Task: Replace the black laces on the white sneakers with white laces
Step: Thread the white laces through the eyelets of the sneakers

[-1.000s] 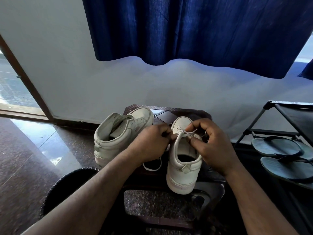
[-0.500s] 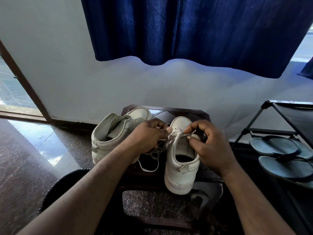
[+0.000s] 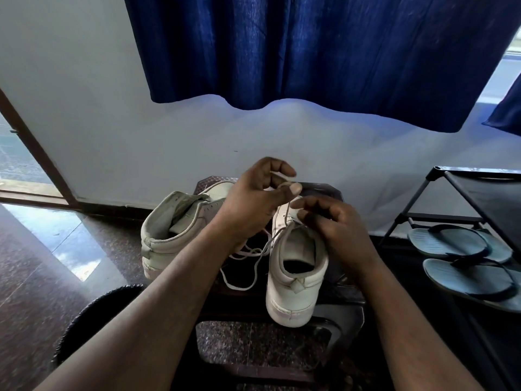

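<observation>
Two white sneakers stand on a dark stool [image 3: 346, 314]. The right sneaker [image 3: 296, 280] points away from me, heel toward me. The left sneaker [image 3: 180, 230] lies turned to the left with no lace visible in it. A white lace [image 3: 248, 263] runs from the right sneaker's eyelets and loops loosely between the shoes. My left hand [image 3: 253, 204] is raised above the shoes and pinches the lace end between thumb and fingers. My right hand [image 3: 335, 230] grips the right sneaker at its tongue and upper eyelets, fingers curled over the lace there.
A black shoe rack [image 3: 476, 204] stands at the right with a pair of blue flip-flops [image 3: 462, 261] on its lower shelf. A blue curtain [image 3: 324, 52] hangs on the wall behind. A dark round object [image 3: 95, 311] sits low at the left on the polished floor.
My left hand has lifted up and away from the shoe, drawing the white lace out longer. My right hand stays on the right sneaker's upper.
</observation>
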Tool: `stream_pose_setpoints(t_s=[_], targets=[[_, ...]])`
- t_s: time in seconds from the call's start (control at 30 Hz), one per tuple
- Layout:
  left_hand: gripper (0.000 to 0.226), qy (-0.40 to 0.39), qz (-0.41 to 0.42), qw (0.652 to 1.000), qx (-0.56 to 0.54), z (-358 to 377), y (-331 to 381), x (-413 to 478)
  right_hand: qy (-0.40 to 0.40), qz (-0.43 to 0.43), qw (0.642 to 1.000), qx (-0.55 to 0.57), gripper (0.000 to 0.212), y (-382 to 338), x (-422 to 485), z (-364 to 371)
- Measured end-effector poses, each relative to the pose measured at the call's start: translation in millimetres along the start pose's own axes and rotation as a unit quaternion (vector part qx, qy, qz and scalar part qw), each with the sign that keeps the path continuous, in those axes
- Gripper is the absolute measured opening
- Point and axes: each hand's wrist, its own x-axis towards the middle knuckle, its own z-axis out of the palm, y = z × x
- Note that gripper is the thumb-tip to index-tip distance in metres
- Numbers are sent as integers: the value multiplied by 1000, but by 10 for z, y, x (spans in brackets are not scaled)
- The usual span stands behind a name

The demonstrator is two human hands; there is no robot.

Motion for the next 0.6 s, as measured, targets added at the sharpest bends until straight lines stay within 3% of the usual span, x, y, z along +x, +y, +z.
stream_pose_setpoints(t_s=[0.1,0.2,0.4,0.47,0.6], targets=[[22,-8,73,997,-1,96,76,15,-40,8,993,111,14,-40,18,67],[27,19,122,988,94,141,40,62,-20,-20,992,123,19,-54,10,104],[20,21,66,980,185,131,-100,56,74,1,962,263,7,-98,-1,-64],[14,20,42,969,243,99,-137,43,109,7,945,309,10,-93,5,-171],[16,-56,-11,959,277,30,-248,75,132,10,909,396,23,-33,10,-353]])
